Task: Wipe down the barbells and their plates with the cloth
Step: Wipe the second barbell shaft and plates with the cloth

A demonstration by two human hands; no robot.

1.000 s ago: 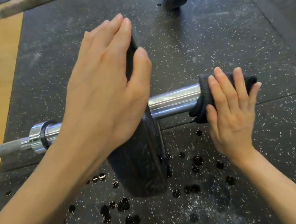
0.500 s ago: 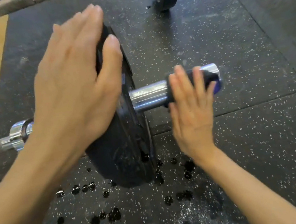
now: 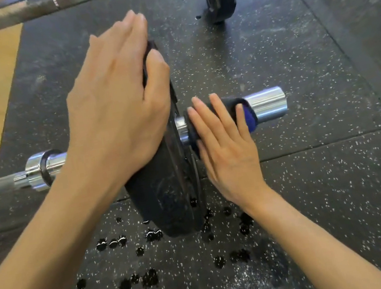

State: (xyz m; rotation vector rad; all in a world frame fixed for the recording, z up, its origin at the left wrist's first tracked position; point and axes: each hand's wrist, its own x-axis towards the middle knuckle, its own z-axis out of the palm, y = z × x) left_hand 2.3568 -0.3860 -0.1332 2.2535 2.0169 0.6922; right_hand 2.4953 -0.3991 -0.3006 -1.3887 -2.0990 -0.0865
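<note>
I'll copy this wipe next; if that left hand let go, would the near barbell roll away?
Probably. Its round plate stands on edge on the flat rubber floor, so it likely rolls easily. The left hand lies flat on the plate, seemingly steadying it. Wet spots may reduce grip.

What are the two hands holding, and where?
The right hand holds the cloth wrapped round the barbell's chrome sleeve, just outside the plate. The left hand rests flat over the plate's upper rim, steadying it.
</note>
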